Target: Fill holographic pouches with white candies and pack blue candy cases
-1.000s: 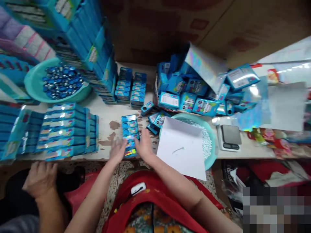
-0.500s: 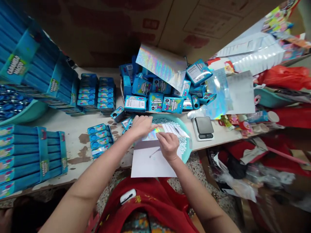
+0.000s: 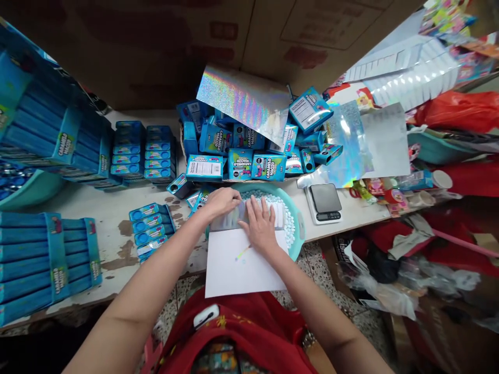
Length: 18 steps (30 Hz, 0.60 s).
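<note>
A white paper sheet (image 3: 244,270) lies across the near side of a turquoise basin (image 3: 298,223) that holds many small pale-blue pellets (image 3: 289,228). Along the far edge of the white paper runs a shiny silver sheet (image 3: 226,220). My left hand (image 3: 221,203) is at its far left part, fingers curled and pinched together on it; the fingertips are partly hidden. My right hand (image 3: 260,224) lies flat over the shiny sheet and the paper, fingers spread. A small coloured mark shows on the paper beside my right palm.
Behind the basin sits a heap of blue candy boxes (image 3: 240,164) with a holographic sheet (image 3: 245,101) on top. A digital scale (image 3: 325,200) stands to the right. Stacks of blue boxes (image 3: 150,226) fill the left side. A large cardboard box (image 3: 156,57) rises at the back.
My right hand has gone from pinching the shiny sheet to lying flat and spread on it. The shiny sheet now lies flat at the paper's far edge. The view has shifted slightly.
</note>
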Each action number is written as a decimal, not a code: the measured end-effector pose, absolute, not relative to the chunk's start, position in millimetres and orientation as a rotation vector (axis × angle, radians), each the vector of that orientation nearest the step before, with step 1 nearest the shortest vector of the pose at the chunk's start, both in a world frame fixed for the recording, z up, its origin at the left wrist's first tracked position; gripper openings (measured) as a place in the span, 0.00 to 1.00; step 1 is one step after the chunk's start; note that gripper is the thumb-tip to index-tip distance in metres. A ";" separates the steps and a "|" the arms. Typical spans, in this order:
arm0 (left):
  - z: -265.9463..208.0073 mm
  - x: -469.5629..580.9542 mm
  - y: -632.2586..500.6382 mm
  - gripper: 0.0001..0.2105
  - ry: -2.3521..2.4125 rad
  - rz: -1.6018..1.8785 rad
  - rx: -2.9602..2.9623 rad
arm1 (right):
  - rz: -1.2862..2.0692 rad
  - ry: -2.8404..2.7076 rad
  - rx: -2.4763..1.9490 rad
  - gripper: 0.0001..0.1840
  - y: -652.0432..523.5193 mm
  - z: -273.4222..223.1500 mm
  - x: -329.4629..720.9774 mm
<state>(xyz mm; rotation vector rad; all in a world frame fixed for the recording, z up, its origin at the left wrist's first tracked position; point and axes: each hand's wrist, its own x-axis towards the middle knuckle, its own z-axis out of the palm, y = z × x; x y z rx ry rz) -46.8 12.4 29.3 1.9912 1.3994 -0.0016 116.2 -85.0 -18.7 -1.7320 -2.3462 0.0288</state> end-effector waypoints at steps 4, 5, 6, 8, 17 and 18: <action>21.9 -48.8 12.3 0.12 1.439 0.001 2.005 | 0.038 -2.306 -1.583 0.20 -98.6 -14.4 118.3; 19.1 -48.4 11.7 0.12 1.451 0.001 2.024 | 0.035 -2.254 -1.533 0.15 -100.2 -6.2 120.8; 16.6 -47.7 10.7 0.12 1.459 0.001 2.054 | 0.040 -2.192 -1.491 0.10 -100.9 4.4 123.4; 14.1 -45.9 6.9 0.12 1.462 0.031 2.130 | 0.089 -2.058 -1.446 0.04 -100.5 30.6 127.8; 71.6 -84.4 -77.0 0.18 1.040 0.815 1.524 | 0.616 -1.709 -1.545 0.05 -117.8 104.7 94.6; 74.7 -94.5 -91.3 0.15 1.039 0.780 1.434 | 0.710 -1.680 -1.543 0.06 -121.3 102.6 83.8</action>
